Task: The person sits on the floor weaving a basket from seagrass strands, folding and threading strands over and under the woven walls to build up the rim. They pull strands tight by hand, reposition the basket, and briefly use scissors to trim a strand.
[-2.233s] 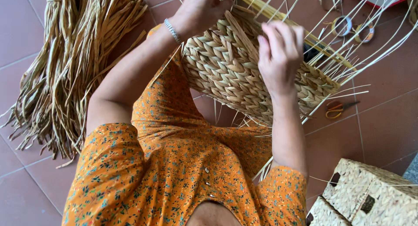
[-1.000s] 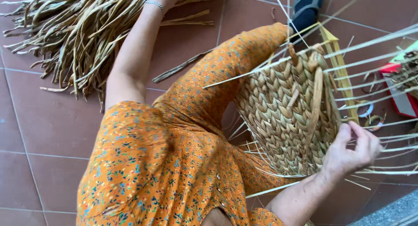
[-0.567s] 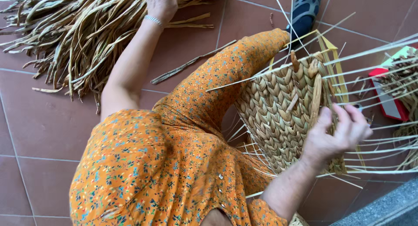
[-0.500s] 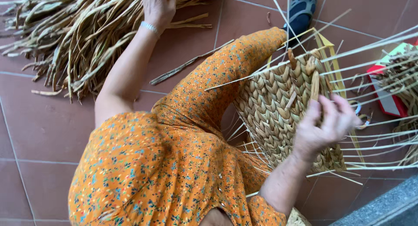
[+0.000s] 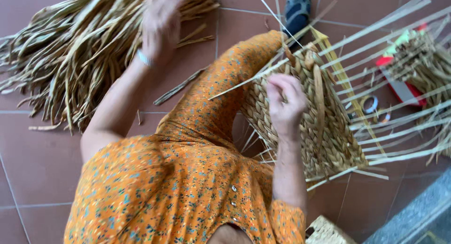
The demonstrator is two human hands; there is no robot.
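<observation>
Both hands busy: left hand [image 5: 162, 18] grasping straw pile [image 5: 70, 60], right hand [image 5: 284, 100] pinching woven basket [image 5: 305, 117]; red box [image 5: 399, 84] nr.

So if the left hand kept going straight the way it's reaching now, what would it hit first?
Most likely the pile of dried straw strands on the tiled floor. The left hand is blurred and already over the pile, fingers pointing into it; whether it touches yet is unclear.

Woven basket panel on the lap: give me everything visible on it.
The woven basket panel is tan, made of thick braided dried fibre, unfinished. Pale stiff ribs stick out bare past its edges toward the right. It lies tilted across the person's orange-dressed knee. The right hand rests on its woven face, fingers curled; the left hand is away at the loose straw pile.
</observation>
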